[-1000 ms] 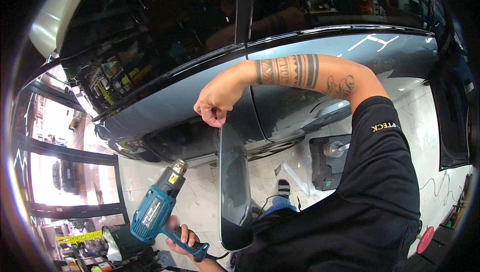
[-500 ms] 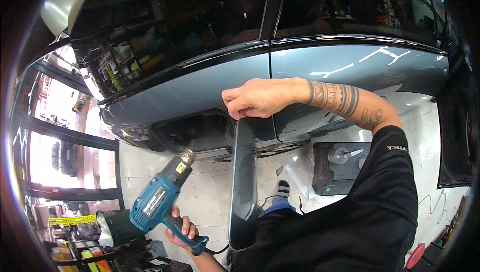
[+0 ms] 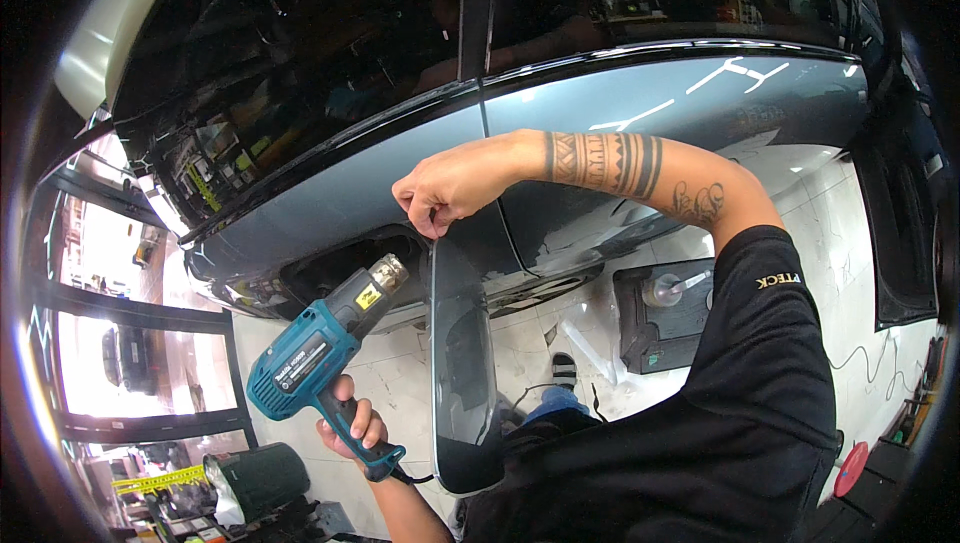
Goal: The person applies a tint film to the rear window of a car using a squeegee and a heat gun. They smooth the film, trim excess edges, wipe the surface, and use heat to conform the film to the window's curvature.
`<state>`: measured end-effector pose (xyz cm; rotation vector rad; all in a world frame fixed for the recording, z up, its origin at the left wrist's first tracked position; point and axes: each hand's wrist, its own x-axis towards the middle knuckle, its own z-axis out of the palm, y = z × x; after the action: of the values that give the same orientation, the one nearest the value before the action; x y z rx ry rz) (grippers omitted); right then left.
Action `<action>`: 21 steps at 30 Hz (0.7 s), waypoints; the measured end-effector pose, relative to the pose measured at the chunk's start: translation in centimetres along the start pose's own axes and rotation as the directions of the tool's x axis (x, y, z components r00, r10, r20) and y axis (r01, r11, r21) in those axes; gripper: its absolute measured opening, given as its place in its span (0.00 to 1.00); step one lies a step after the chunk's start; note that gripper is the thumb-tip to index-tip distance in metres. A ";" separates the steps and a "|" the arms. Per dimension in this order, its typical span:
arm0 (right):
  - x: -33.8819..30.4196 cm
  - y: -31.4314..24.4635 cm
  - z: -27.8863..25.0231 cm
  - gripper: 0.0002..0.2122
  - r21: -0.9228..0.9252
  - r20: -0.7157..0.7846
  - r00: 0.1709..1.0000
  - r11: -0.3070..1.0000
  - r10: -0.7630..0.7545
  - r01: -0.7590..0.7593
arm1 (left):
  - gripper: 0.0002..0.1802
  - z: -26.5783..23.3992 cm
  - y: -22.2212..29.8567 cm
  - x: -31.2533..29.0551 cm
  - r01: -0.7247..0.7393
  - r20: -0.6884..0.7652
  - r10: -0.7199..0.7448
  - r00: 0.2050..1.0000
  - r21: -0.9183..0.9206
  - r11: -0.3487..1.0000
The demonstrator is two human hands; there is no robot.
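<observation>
In my left hand (image 3: 358,423) is a teal and black heat gun (image 3: 308,355), its fingers wrapped around the handle. The metal nozzle points up and right, toward the far end of a long, narrow grey panel (image 3: 466,383) with a glossy dark face. A gap shows between nozzle and panel. My right hand (image 3: 462,181) reaches across with bent wrist, thumb and fingers pinched at the panel's far corner. Whether a thin film is in that pinch, I cannot tell. Behind it stands a grey-blue car (image 3: 580,108) with a dark recess in its side.
A black tray-like stand (image 3: 650,343) holds a clear spray bottle (image 3: 662,290) on the right. Clear film scraps (image 3: 590,348) lie on the tiled floor beside it. At lower left are a dark bin (image 3: 262,478) and shelves of supplies. The heat gun's cord runs behind the panel.
The heat gun has moved up, its nozzle nearer the panel's far end and my right hand. The panel, car and right hand sit farther left in view. Both grips are kept.
</observation>
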<state>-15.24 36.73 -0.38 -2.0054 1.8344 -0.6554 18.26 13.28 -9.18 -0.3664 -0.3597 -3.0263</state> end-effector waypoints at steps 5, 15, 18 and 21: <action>-1.2 -0.9 1.0 0.02 -0.070 -0.133 0.988 0.995 -0.084 0.075 | 0.29 0.6 -1.3 0.8 -0.018 0.021 0.022 1.000 -0.181 0.983; -7.8 -0.8 5.5 0.03 -0.067 -0.823 0.568 0.994 -0.006 -0.087 | 0.31 -3.8 -2.2 1.6 -0.068 0.116 0.126 0.985 -0.410 0.909; -8.7 -1.1 6.5 0.03 -0.110 -0.855 0.519 0.986 -0.030 -0.125 | 0.32 -3.9 -1.8 1.7 -0.033 0.095 0.084 0.992 -0.443 0.896; -9.3 -1.6 7.0 0.02 -0.015 -0.876 0.478 0.985 0.070 -0.171 | 0.32 -5.0 -2.0 1.8 -0.008 0.108 0.067 0.992 -0.472 0.882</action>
<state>-10.63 45.70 -6.35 -1.6363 2.5401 -1.8475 15.18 13.94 -13.87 -0.5790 0.3898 -3.0267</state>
